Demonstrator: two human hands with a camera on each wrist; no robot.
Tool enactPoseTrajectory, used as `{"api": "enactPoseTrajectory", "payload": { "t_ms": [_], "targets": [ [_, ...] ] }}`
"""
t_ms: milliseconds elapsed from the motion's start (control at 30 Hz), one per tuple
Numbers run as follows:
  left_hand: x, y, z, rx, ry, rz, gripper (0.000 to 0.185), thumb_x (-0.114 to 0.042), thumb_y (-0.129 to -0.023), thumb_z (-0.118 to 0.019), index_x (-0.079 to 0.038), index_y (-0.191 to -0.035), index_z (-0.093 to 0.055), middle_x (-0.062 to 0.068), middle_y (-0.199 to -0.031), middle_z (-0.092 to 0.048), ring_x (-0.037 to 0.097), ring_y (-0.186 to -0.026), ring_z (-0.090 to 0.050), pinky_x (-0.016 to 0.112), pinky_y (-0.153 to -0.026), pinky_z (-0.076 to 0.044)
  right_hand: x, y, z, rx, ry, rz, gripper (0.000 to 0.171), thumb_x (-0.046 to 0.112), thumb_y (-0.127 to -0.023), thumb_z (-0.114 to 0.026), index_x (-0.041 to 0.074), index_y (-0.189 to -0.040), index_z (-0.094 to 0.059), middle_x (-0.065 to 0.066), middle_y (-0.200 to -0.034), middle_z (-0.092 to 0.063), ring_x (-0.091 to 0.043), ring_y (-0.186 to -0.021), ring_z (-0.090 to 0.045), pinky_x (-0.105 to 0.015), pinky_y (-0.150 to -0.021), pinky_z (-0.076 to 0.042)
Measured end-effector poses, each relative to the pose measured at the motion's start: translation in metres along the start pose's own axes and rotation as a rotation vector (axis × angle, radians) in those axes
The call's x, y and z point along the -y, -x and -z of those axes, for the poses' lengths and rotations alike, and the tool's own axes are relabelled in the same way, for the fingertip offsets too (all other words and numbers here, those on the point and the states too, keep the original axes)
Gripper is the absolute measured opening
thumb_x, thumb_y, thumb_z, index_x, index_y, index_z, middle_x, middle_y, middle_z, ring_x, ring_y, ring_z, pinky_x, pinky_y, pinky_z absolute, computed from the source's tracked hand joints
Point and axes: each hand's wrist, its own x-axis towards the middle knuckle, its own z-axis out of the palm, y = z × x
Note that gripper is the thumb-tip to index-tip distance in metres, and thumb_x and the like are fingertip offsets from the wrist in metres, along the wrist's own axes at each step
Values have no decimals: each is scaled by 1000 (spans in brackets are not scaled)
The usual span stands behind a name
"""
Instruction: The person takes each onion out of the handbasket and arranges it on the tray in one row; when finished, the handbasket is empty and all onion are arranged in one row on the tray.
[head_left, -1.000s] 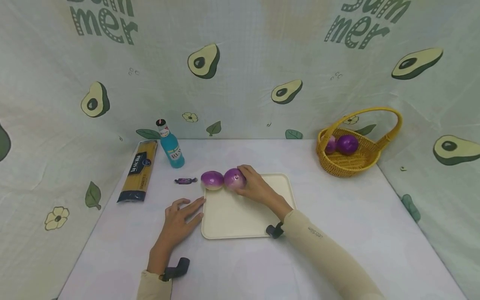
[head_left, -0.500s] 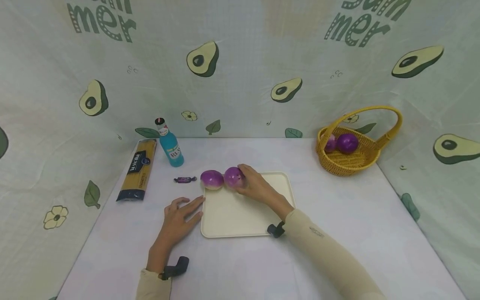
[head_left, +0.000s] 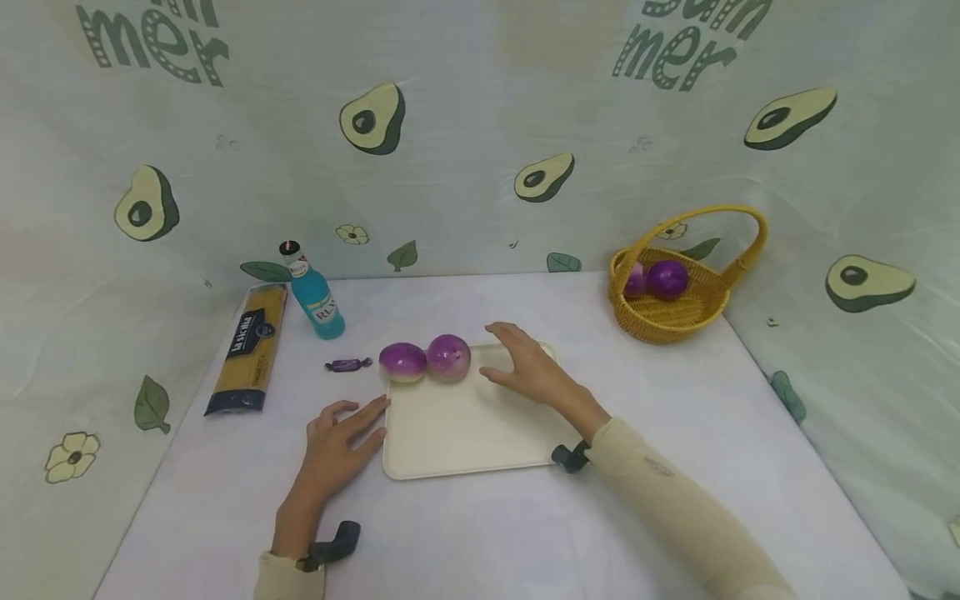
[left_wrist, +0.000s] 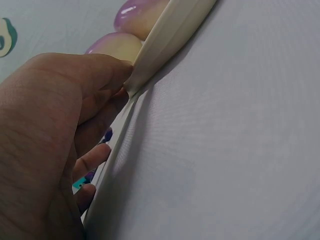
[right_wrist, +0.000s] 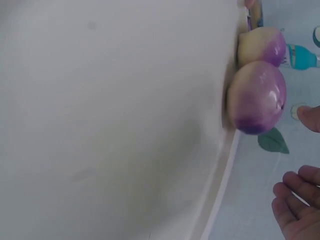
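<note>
Two glossy purple-and-cream turnip-like vegetables sit side by side at the tray's back left: the left vegetable (head_left: 403, 362) at the corner, the right vegetable (head_left: 448, 358) against it. My right hand (head_left: 532, 367) is just right of them over the cream tray (head_left: 472, 433), thumb and fingers spread around nothing. In the right wrist view, a gap separates those fingers (right_wrist: 295, 200) from the right vegetable. My left hand (head_left: 337, 446) lies at the tray's left side, its loosely extended fingertips touching the rim.
A yellow wicker basket (head_left: 652, 321) with a tall handle stands at the back right, holding two purple vegetables. To the left are a wrapped candy (head_left: 348, 365), a blue bottle (head_left: 318, 304) and a spaghetti packet (head_left: 251, 350). A printed cloth wall (head_left: 465, 233) closes the back.
My right hand has let go of the right vegetable and drawn back rightward, fingers spreading. The vegetable stays on the tray. The head view has shifted, while my left hand keeps its place at the rim.
</note>
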Motion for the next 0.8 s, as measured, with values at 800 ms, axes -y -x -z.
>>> {"api": "enactPoseTrajectory", "payload": {
  "t_ms": [800],
  "targets": [
    [-3, 4, 1, -12, 2, -10, 50, -46, -99, -60, -34, -146, -52, -5, -144, -56, 32, -134, -35, 61, -104, -20, -55, 36, 58, -36, 63, -146, 66, 35, -96, -69, 7, -149, -43, -13, -153, -41, -33, -141, -38, -50, -114, -33]
  ]
}}
